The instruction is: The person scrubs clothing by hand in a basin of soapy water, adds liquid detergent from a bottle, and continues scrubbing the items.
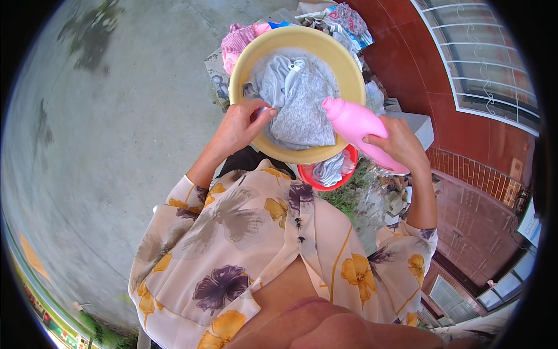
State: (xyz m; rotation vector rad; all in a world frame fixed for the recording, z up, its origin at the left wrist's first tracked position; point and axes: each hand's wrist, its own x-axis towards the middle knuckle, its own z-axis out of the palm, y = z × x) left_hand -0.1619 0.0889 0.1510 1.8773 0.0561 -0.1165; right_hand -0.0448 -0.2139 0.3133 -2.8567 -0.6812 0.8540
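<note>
My right hand (399, 141) grips a pink plastic bottle (359, 126) around its body. The bottle is tilted, with its uncapped mouth pointing over the right side of a yellow plastic basin (348, 83). At the basin's near left rim, my left hand (244, 124) pinches a small whitish thing (262, 111), mostly hidden by the fingers; it looks like a cap. Inside the basin a heathered grey garment (303, 107) with a pale placket and a dark button lies bunched in sudsy water. No liquid can be seen leaving the bottle.
Below the basin stands a red tub (305, 174) holding grey cloth (329, 170). Pink striped clothing (239, 40) lies beyond the basin's left rim, and plastic bags (344, 22) beyond its right. Rubble (396, 198), a red tiled wall (405, 56) and a barred window (488, 56) are on the right.
</note>
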